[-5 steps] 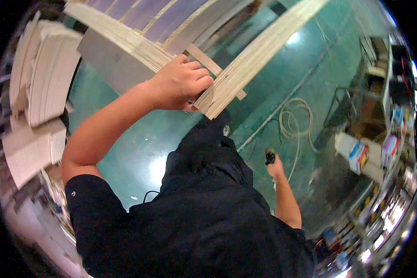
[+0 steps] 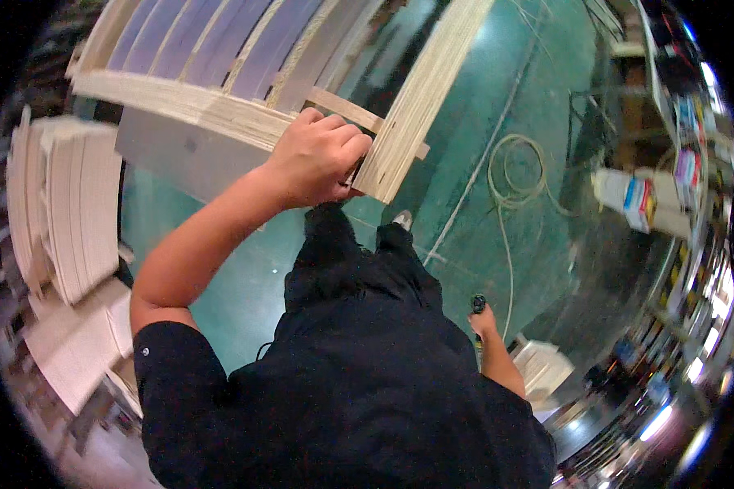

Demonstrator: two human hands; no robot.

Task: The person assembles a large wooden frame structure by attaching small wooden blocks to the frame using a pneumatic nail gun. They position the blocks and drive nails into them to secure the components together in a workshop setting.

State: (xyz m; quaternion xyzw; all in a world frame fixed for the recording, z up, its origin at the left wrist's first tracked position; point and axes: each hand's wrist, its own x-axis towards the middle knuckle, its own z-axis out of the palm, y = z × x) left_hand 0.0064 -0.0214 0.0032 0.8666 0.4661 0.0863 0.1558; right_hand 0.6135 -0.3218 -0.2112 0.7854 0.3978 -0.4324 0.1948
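My left hand (image 2: pixel 322 159) is closed at the near corner of a frame of layered plywood, its fingers curled down where two rails meet. One thick plywood rail (image 2: pixel 424 106) runs away to the upper right from that corner; another plywood rail (image 2: pixel 196 102) goes off to the upper left. A short wooden crosspiece (image 2: pixel 344 107) lies just beyond my knuckles. My fingertips are partly hidden. Low at my right side, my right hand (image 2: pixel 484 323) is wrapped round a small hand tool (image 2: pixel 478 304) with a black end; its kind is hard to make out.
Purplish panels (image 2: pixel 208 49) with pale strips fill the frame. A pale hose (image 2: pixel 506 200) lies coiled on the green floor (image 2: pixel 473 244) and runs toward my right hand. Stacked boards (image 2: pixel 81 208) stand at left. Shelving with boxes (image 2: pixel 636 200) lines the right side.
The view has shifted, so the frame sits further left and more of its panels show. My left hand stays at the corner; my right hand appears slightly lower with the tool.
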